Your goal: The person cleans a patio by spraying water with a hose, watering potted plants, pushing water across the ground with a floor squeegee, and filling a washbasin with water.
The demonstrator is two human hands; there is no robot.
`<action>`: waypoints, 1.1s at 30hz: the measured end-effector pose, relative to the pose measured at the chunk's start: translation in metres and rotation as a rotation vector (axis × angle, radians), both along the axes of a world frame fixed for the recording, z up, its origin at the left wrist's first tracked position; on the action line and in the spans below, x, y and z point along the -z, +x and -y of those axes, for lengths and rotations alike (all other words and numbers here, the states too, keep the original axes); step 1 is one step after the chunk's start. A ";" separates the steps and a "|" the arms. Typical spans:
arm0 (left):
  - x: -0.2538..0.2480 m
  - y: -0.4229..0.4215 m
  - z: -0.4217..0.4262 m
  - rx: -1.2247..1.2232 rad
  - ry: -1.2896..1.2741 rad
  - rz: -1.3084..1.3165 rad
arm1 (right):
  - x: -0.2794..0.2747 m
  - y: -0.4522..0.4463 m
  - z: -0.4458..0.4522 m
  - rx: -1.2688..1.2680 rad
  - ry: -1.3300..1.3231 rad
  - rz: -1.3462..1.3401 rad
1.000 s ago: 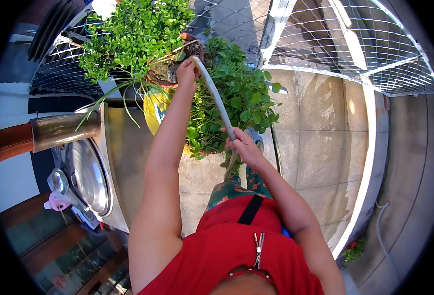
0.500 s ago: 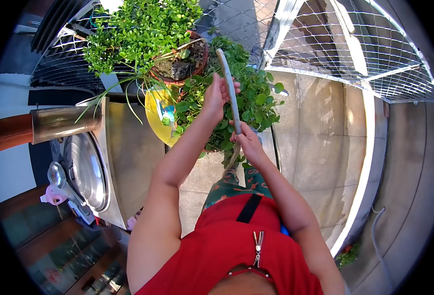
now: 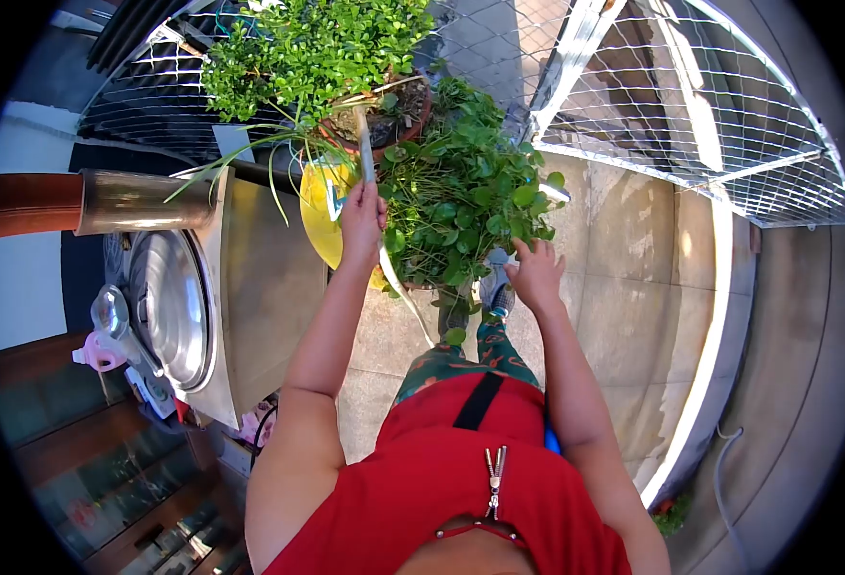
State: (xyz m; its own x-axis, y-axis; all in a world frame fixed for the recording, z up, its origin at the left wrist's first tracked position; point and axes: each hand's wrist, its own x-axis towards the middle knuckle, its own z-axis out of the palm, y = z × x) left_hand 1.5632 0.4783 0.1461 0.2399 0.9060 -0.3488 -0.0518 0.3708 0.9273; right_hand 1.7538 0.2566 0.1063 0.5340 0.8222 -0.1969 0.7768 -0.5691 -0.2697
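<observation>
A pale grey hose (image 3: 399, 280) runs up from beside my legs, its upper end pointing at the clay pot (image 3: 425, 113) of the small-leaved shrub (image 3: 317, 57). My left hand (image 3: 362, 222) is wrapped round the hose below that end. No water can be made out at its tip. My right hand (image 3: 537, 275) is off the hose, fingers apart, at the lower right edge of the round-leaved plant (image 3: 470, 192). Its fingertips are close to the leaves; whether they touch, I cannot tell. The leaves hide most of this plant's container.
On the left is a washing machine-like metal tub lid (image 3: 169, 307) with a ladle-shaped metal piece (image 3: 111, 311) beside it. A yellow object (image 3: 319, 225) hangs by the pots. Wire mesh panels (image 3: 719, 144) stand behind and right; a thin grey hose (image 3: 719, 479) lies far right.
My left hand has taken the hose and swung its end leftward to the shrub's pot. My right hand has let go of it and moved right to the leafy plant's edge.
</observation>
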 end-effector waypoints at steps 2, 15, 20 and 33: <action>0.001 -0.023 -0.010 0.026 0.016 -0.039 | 0.004 0.018 0.015 0.103 -0.235 0.004; -0.004 -0.095 -0.022 0.116 0.150 -0.150 | 0.088 0.018 0.086 0.609 -0.340 -0.950; -0.003 -0.110 -0.025 0.185 0.155 -0.160 | 0.070 0.010 0.114 0.739 -0.244 -1.069; -0.014 -0.099 -0.062 0.273 0.237 -0.253 | -0.002 -0.009 0.187 0.925 0.080 -1.401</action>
State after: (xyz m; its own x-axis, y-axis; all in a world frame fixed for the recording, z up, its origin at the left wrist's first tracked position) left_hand 1.4647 0.5403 0.1600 0.4150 0.8835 -0.2173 0.2578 0.1149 0.9593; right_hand 1.7445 0.0700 0.1080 0.2713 0.3846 -0.8823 -0.6358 -0.6166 -0.4643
